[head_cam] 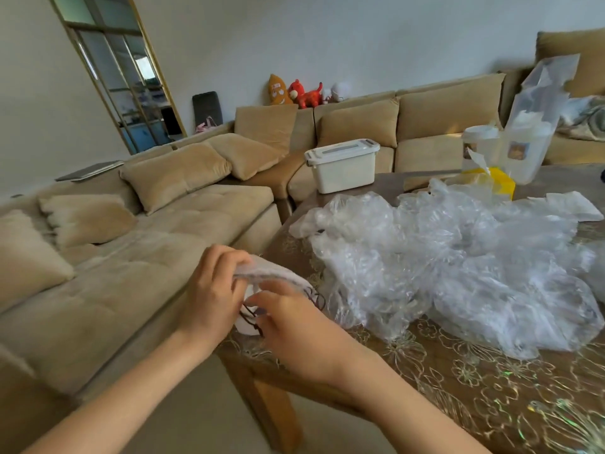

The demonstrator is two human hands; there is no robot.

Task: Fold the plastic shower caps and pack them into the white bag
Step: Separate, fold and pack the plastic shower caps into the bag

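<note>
Sofa (131, 257) stands left of the worktop (458, 388). At its near corner, left hand (209, 290) and right hand (294, 326) fingers pinch the bag (271, 272); caps (442, 273) heap alongside.

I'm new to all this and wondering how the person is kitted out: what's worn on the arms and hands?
Nothing that shows. The left hand and right hand are bare, with no gloves, rings or watch visible. The left forearm and right forearm are uncovered to the frame's edge, so no sleeves appear.
</note>
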